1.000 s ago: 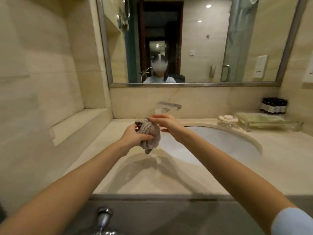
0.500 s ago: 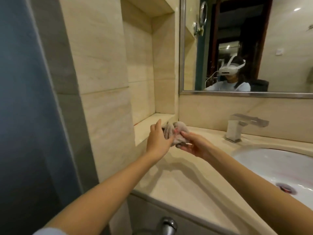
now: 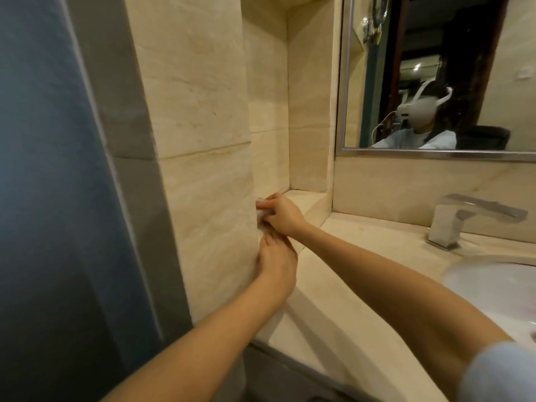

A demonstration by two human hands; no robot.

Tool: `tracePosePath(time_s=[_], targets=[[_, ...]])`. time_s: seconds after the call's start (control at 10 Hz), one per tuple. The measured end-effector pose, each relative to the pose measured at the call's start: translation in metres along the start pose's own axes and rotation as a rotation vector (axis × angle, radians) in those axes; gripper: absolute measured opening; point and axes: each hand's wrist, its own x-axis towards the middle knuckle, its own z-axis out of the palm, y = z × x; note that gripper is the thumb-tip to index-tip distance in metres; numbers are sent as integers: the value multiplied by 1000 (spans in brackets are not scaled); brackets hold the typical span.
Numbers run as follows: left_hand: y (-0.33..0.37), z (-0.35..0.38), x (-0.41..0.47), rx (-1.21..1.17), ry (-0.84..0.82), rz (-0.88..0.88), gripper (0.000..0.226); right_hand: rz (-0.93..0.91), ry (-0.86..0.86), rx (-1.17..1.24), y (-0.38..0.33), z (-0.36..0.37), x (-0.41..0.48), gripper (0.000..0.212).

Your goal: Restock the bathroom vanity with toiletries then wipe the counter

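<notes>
So the beige stone wall pier (image 3: 203,169) blocks most of the pale crumpled cloth (image 3: 260,210), which sits at the front of the niche ledge (image 3: 304,198). Right hand (image 3: 282,213) has its fingers curled on it. Left hand (image 3: 277,262) is just below, fingertips hidden, so can't tell its grip. One square chrome faucet (image 3: 475,219), one white sink basin (image 3: 493,285), one metal-framed mirror (image 3: 435,153).

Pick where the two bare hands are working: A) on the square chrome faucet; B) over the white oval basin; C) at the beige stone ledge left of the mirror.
C: the left hand and right hand meet at the front corner of the beige stone ledge, the right pinching a pale cloth, well left of the square chrome faucet.
</notes>
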Motion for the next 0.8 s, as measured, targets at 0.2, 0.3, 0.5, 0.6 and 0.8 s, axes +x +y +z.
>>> tracePosePath(time_s=[0.2,0.3,0.5,0.6,0.8], targets=[[7,4,-4,59,63,-68,67,-41,-367,-60,-3,-22,1,46],[7,3,-7,45,77,-91,66,-63,-420,-38,6,-23,-12,44],[13,0,-36,168,63,68,58,-1,-476,-383,-28,-23,-23,48],[18,1,-62,-92,-85,62,61,-10,-409,-412,-42,-39,-40,48],[35,-26,-83,-608,-93,165,54,204,-238,-32,-19,-108,-121,40]])
